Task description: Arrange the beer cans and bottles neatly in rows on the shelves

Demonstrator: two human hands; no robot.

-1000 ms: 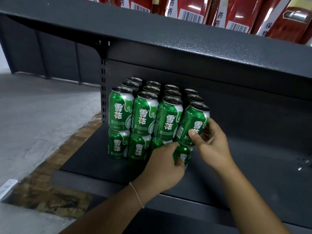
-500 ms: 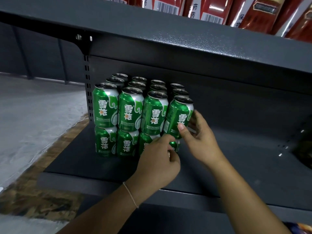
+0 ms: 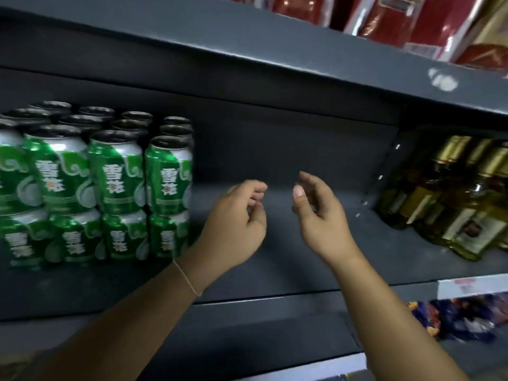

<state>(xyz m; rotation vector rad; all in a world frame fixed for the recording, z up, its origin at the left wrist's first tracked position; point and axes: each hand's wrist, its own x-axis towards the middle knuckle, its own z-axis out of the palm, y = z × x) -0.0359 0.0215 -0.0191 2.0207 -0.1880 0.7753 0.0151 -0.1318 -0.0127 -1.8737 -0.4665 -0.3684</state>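
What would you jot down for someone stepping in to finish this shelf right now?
Left hand: empty, fingers loosely curled, just right of the cans, not touching them.
Right hand: empty, open, over the bare middle of the shelf.
Cans: green, stacked two high in neat rows at the shelf's left end.
Bottles: amber, gold-capped, clustered at the right end; they look crowded and partly leaning, though the picture is blurred.
Done: the can block looks tidy.
Left: probably straightening the bottles into rows; the gap between the two groups is free.
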